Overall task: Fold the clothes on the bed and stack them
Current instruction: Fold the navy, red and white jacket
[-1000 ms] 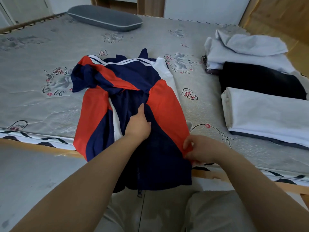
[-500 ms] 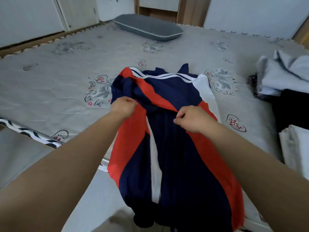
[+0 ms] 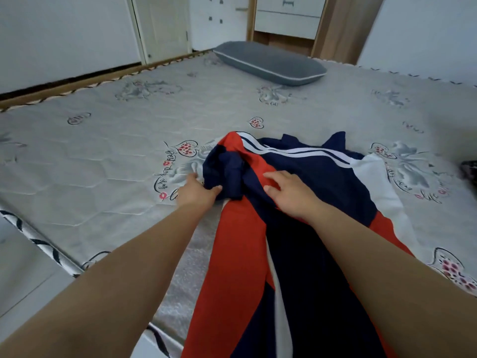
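Head view looks down along both forearms onto the bed, and the jacket, navy with red panels and white stripes, lies spread lengthwise toward me, its lower part trailing over the near edge of the mattress. I see the left hand at the jacket's left side, where a navy sleeve is bunched into a lump; the thumb presses into the dark cloth and the other fingers seem to be tucked under or behind the fold, so I read it as gripping the sleeve, though most of those fingers are hidden. The right hand rests flat on the chest, across the seam between red and navy, fingers stretched out and relaxed, grasping nothing. That makes sense to me: the flat palm pins the body so it won't slide on the smooth quilted cover while the other hand works the crumpled sleeve loose. My guess is the sleeve needs drawing out and laying straight across the body before any real fold can be made, so this garment is at an early stage. Risk I'd watch: the hanging lower part could drag the whole jacket toward the floor if the pinning hand lifts. Off at the head of the bed a grey pillow sits well apart, and at the far right edge a dark scrap of something is too cut off to name.
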